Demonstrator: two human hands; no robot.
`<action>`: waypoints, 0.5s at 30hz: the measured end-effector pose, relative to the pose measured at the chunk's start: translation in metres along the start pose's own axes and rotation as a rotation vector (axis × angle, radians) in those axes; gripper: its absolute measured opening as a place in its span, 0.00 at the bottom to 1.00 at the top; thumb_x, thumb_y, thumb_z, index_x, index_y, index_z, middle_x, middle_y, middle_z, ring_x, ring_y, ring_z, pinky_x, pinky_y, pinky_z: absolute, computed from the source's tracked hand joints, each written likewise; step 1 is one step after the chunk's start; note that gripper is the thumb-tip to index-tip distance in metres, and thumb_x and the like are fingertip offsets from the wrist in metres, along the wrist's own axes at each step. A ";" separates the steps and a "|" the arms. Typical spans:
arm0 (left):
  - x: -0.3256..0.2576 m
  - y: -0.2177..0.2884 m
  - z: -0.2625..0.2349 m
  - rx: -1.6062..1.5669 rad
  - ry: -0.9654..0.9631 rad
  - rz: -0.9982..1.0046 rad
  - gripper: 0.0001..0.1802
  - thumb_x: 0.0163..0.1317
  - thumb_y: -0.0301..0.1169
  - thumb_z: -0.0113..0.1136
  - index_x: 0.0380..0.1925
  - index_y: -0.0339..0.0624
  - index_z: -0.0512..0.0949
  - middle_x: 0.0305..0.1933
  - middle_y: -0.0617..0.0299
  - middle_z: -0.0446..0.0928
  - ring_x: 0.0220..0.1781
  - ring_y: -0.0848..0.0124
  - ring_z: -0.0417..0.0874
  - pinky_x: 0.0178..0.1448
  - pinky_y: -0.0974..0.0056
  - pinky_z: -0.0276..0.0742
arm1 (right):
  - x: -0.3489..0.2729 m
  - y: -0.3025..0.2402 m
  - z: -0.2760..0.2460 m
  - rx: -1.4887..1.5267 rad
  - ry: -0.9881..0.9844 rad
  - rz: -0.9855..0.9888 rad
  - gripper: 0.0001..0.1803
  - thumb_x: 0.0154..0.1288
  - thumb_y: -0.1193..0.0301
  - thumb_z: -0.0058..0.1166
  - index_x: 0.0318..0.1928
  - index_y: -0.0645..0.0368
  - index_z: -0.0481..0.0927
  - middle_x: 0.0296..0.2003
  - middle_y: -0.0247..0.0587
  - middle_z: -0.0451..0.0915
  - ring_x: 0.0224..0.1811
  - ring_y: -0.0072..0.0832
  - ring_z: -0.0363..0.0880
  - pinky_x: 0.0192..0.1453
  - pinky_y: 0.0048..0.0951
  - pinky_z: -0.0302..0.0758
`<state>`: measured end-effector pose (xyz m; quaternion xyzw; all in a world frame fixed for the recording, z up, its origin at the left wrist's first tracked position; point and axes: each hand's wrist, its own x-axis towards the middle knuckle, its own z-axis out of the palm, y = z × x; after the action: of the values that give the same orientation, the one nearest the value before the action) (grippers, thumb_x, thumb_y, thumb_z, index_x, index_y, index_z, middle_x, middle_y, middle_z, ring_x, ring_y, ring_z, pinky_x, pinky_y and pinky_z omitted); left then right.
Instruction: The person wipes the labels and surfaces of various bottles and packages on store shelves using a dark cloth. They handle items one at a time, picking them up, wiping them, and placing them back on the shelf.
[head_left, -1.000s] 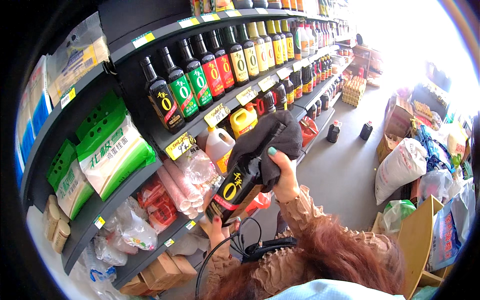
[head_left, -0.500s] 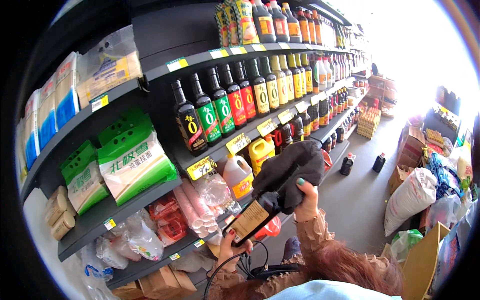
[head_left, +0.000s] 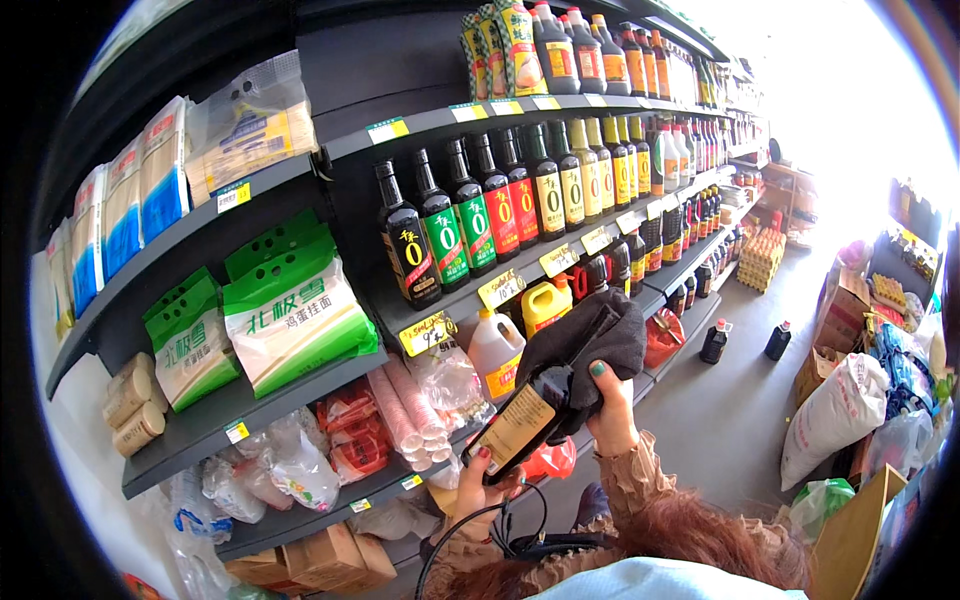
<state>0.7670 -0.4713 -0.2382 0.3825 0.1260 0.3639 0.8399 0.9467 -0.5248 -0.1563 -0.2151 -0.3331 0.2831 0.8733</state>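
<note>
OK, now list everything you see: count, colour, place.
Sauce bottle: one, dark, tan label, centre
Cloth: one, dark grey, over that bottle's far end
Shelved bottles: many, mostly dark, shelves ahead
Plastic jugs: at least two, yellow and translucent, lower shelf
Noodle packs: several, green, white, blue, left shelves
Paper cups: several stacks, pink, bottom shelf
Cardboard boxes: several, brown, lower left
Lone bottles: two, dark, floor
Sack: one, white, right
Egg trays: one stack, yellowish, far aisle
Left hand: one, red thumbnail, bottle's base
Right hand: one, teal thumbnail, gripping cloth
Ruffled sleeves: two, brown, lower edge
</note>
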 end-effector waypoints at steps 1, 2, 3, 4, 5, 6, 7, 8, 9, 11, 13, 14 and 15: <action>-0.001 -0.001 0.003 0.004 0.010 0.025 0.29 0.59 0.49 0.50 0.51 0.36 0.67 0.39 0.50 0.76 0.27 0.67 0.75 0.22 0.68 0.69 | -0.002 -0.001 0.002 0.012 0.010 0.008 0.30 0.52 0.67 0.57 0.54 0.63 0.62 0.47 0.41 0.71 0.48 0.31 0.72 0.55 0.33 0.70; -0.002 -0.001 0.006 0.008 0.018 0.048 0.29 0.57 0.48 0.52 0.50 0.36 0.67 0.39 0.51 0.76 0.27 0.67 0.75 0.23 0.67 0.69 | -0.003 -0.002 0.003 0.022 0.022 0.014 0.30 0.52 0.68 0.57 0.54 0.63 0.63 0.47 0.41 0.71 0.48 0.31 0.73 0.55 0.33 0.70; -0.001 -0.001 0.011 0.058 0.013 0.125 0.29 0.56 0.48 0.54 0.50 0.36 0.67 0.39 0.52 0.75 0.27 0.67 0.75 0.23 0.67 0.69 | -0.004 -0.001 0.000 0.025 0.038 0.026 0.30 0.52 0.68 0.57 0.54 0.63 0.63 0.46 0.41 0.72 0.48 0.32 0.73 0.55 0.33 0.70; 0.001 0.000 0.017 0.108 0.005 0.203 0.29 0.55 0.47 0.56 0.50 0.36 0.67 0.39 0.53 0.75 0.27 0.67 0.75 0.23 0.67 0.69 | -0.004 0.002 -0.003 0.027 0.055 0.035 0.29 0.51 0.68 0.58 0.54 0.63 0.63 0.46 0.41 0.72 0.48 0.32 0.73 0.55 0.33 0.70; 0.003 0.001 0.025 0.158 -0.005 0.280 0.30 0.54 0.47 0.57 0.50 0.36 0.67 0.39 0.54 0.75 0.27 0.67 0.74 0.23 0.67 0.69 | -0.004 0.004 -0.005 0.029 0.073 0.043 0.29 0.51 0.68 0.58 0.53 0.63 0.64 0.46 0.41 0.72 0.48 0.32 0.73 0.55 0.33 0.70; 0.002 0.005 0.032 0.221 0.025 0.310 0.30 0.53 0.47 0.57 0.49 0.37 0.68 0.38 0.55 0.75 0.27 0.69 0.74 0.23 0.67 0.69 | -0.004 0.005 -0.005 0.055 0.066 0.052 0.28 0.52 0.68 0.58 0.53 0.63 0.64 0.45 0.41 0.73 0.47 0.32 0.73 0.54 0.33 0.71; 0.003 0.007 0.036 0.261 -0.001 0.350 0.29 0.54 0.47 0.56 0.49 0.37 0.68 0.37 0.56 0.75 0.27 0.69 0.74 0.23 0.67 0.69 | -0.004 0.005 -0.010 0.068 0.068 0.102 0.29 0.51 0.68 0.58 0.53 0.64 0.64 0.46 0.42 0.72 0.48 0.32 0.73 0.55 0.32 0.70; 0.004 0.007 0.034 0.219 -0.013 0.279 0.28 0.56 0.47 0.54 0.49 0.38 0.68 0.37 0.57 0.75 0.27 0.69 0.74 0.22 0.67 0.69 | -0.004 0.001 -0.011 0.065 0.029 0.095 0.30 0.49 0.69 0.59 0.52 0.64 0.65 0.45 0.42 0.73 0.47 0.32 0.74 0.54 0.32 0.71; 0.002 0.007 0.031 0.170 -0.013 0.215 0.27 0.57 0.48 0.52 0.49 0.39 0.68 0.38 0.57 0.75 0.27 0.69 0.75 0.22 0.67 0.69 | -0.002 -0.002 -0.011 0.059 -0.019 0.100 0.30 0.47 0.70 0.60 0.51 0.64 0.66 0.43 0.42 0.74 0.46 0.31 0.74 0.53 0.32 0.72; -0.002 0.014 0.038 0.058 0.048 0.077 0.27 0.61 0.50 0.46 0.49 0.38 0.68 0.39 0.56 0.76 0.30 0.68 0.76 0.27 0.67 0.69 | 0.006 -0.002 -0.012 -0.020 -0.113 0.131 0.45 0.38 0.67 0.66 0.59 0.64 0.58 0.52 0.42 0.66 0.54 0.32 0.65 0.60 0.32 0.62; 0.003 0.015 0.037 -0.171 -0.096 -0.098 0.30 0.61 0.55 0.42 0.50 0.42 0.69 0.39 0.56 0.76 0.31 0.68 0.76 0.26 0.67 0.67 | 0.010 0.010 -0.015 -0.087 -0.136 0.127 0.58 0.31 0.63 0.70 0.63 0.64 0.49 0.59 0.42 0.58 0.61 0.32 0.56 0.65 0.31 0.52; 0.004 0.013 0.043 -0.187 -0.136 -0.101 0.32 0.60 0.58 0.40 0.51 0.45 0.68 0.39 0.56 0.77 0.31 0.68 0.77 0.25 0.68 0.66 | 0.012 0.015 -0.017 -0.121 -0.147 0.126 0.64 0.28 0.61 0.72 0.66 0.64 0.45 0.62 0.42 0.53 0.65 0.32 0.51 0.68 0.30 0.47; 0.012 0.008 0.057 -0.213 -0.134 -0.123 0.32 0.60 0.59 0.39 0.50 0.45 0.69 0.39 0.56 0.77 0.29 0.68 0.78 0.23 0.68 0.67 | 0.014 0.010 -0.025 -0.156 -0.134 0.102 0.64 0.28 0.61 0.72 0.66 0.64 0.45 0.62 0.42 0.52 0.65 0.32 0.50 0.68 0.30 0.46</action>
<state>0.7988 -0.4905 -0.1928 0.3062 0.0536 0.2965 0.9030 0.9696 -0.5129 -0.1731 -0.2795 -0.4005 0.3141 0.8141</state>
